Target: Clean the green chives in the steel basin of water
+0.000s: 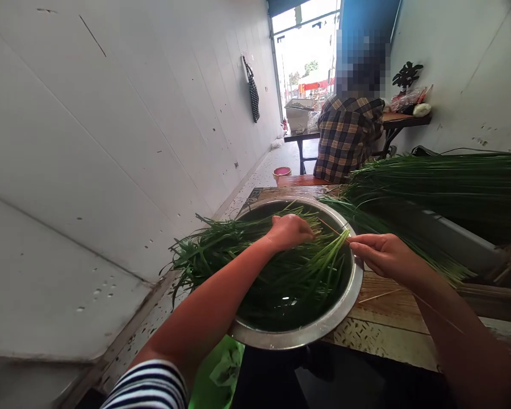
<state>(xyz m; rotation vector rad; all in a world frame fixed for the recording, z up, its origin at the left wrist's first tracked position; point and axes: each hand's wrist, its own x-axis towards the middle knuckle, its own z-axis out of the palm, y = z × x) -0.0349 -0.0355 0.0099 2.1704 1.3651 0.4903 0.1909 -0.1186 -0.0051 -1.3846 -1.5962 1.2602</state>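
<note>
A wide metal basin holds long green chives, their leafy ends hanging over its left rim. Over the basin, my left hand has its fingers closed at the pale stem ends of some chives; the fingertips are partly hidden. At the right rim, my right hand pinches a thin wooden skewer. A few light green chive stems gather at the skewer beside the right fingertips. The skewer's thin shaft seems to run on below the right wrist.
A large heap of chives lies at the right, over a grey tub. Another thin stick rests on the wooden table. Ahead, a person in a plaid shirt sits facing away. A green bag is below the basin.
</note>
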